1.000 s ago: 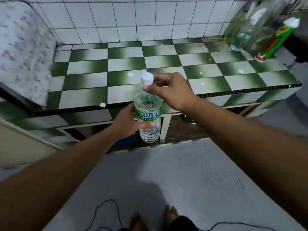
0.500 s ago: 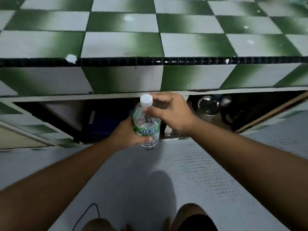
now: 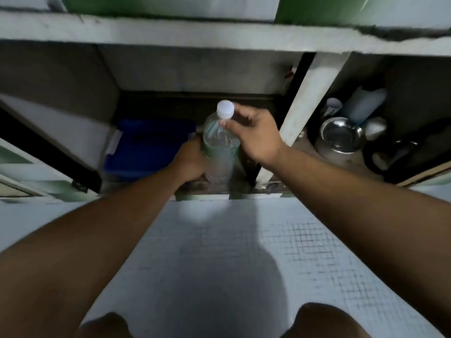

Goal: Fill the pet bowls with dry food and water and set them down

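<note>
A clear plastic water bottle (image 3: 220, 145) with a green label and a white cap (image 3: 225, 109) stands upright at the mouth of the cupboard under the counter. My left hand (image 3: 191, 159) grips its lower body from the left. My right hand (image 3: 256, 131) holds the bottle's neck just below the cap with thumb and fingers. A shiny steel bowl (image 3: 339, 135) sits in the right-hand compartment, to the right of the white post (image 3: 305, 113).
A blue box (image 3: 148, 145) sits in the left compartment behind the bottle. Dark pots and pale containers (image 3: 366, 103) crowd the right compartment around the bowl. An open cupboard door (image 3: 36, 152) juts out at left. My knees show over the white mosaic floor (image 3: 219, 252).
The view has dropped from the checkered countertop down to the cupboard below. Both hands have carried the bottle down and forward to the cupboard's mouth, keeping their grips.
</note>
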### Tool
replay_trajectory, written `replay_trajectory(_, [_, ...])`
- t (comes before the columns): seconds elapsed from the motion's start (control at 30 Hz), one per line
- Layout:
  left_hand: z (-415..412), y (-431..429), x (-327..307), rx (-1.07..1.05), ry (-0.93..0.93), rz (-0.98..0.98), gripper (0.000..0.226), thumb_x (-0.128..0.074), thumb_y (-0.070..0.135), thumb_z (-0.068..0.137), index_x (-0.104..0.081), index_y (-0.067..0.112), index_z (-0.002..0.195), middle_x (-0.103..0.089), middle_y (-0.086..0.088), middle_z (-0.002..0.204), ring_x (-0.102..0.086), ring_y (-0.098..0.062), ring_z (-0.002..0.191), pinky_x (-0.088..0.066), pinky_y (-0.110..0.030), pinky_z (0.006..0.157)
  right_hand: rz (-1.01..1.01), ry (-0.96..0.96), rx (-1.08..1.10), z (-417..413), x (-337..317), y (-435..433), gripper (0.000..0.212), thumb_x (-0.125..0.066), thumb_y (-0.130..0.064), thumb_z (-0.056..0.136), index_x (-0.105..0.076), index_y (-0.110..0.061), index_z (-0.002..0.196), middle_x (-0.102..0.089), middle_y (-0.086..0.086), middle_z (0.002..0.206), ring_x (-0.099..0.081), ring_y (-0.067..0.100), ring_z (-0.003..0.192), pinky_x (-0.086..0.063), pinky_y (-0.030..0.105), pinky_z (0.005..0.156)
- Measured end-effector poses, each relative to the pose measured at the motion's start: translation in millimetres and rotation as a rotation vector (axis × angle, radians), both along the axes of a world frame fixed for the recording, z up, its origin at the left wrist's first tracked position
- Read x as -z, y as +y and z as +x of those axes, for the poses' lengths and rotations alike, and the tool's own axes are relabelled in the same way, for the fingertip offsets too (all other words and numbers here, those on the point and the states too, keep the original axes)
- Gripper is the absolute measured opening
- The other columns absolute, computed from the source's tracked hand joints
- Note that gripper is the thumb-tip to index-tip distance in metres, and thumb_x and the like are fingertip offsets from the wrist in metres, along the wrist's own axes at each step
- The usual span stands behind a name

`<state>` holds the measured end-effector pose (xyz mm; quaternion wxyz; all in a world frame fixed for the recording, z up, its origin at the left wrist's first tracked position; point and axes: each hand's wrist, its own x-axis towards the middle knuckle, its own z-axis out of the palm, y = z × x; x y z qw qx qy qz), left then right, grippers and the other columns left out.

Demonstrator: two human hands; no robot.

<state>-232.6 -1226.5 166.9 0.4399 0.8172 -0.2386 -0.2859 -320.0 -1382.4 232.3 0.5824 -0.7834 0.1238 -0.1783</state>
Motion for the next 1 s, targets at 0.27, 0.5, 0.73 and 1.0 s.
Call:
replay_trajectory(0.27, [27, -29, 43, -0.071, -0.064, -0.004, 0.104, -0.094, 0.043, 0.047, -0.052, 0.018, 0.139, -0.067, 0.000, 0.132, -0.064, -0.019, 0.122, -0.051, -0.044, 0.106, 0.032, 0.050, 0.079, 36, 40, -17, 0.042, -0.075, -0.021, 0.080, -0.071, -0.007, 0.119, -0.075, 0.005, 0.109, -0.071, 0.019, 0.104, -0.057, 0.047, 0.094])
replay_trajectory(0.5, [30, -46, 60, -0.093, -0.088, 0.031, 0.071, -0.093, 0.019, 0.066, -0.056, 0.018, 0.126, -0.066, -0.008, 0.131, -0.063, -0.026, 0.120, -0.051, -0.049, 0.105, 0.076, 0.142, 0.156, 47, 54, -26, 0.038, -0.073, -0.015, 0.088, -0.067, -0.008, 0.124, -0.072, 0.006, 0.118, -0.068, 0.017, 0.109, -0.055, 0.041, 0.098])
replay_trajectory(0.73, [33, -40, 59, -0.044, -0.077, 0.058, 0.079, -0.092, 0.028, 0.068, -0.052, 0.018, 0.135, -0.067, -0.005, 0.134, -0.063, -0.023, 0.121, -0.050, -0.049, 0.107, 0.046, 0.242, 0.159, 52, 49, -23, 0.036, -0.072, -0.017, 0.089, -0.066, -0.012, 0.124, -0.070, 0.004, 0.121, -0.066, 0.017, 0.112, -0.053, 0.043, 0.100])
replay_trajectory(1.0, [1, -10, -25, 0.068, -0.174, 0.172, 0.078, -0.084, 0.032, 0.082, -0.045, 0.022, 0.149, -0.061, 0.001, 0.139, -0.059, -0.018, 0.123, -0.042, -0.024, 0.087, -0.070, 0.559, 0.116, 13, -22, -6, 0.060, -0.077, -0.026, 0.085, -0.051, -0.006, 0.135, -0.062, 0.011, 0.127, -0.063, 0.027, 0.112, -0.056, 0.041, 0.094])
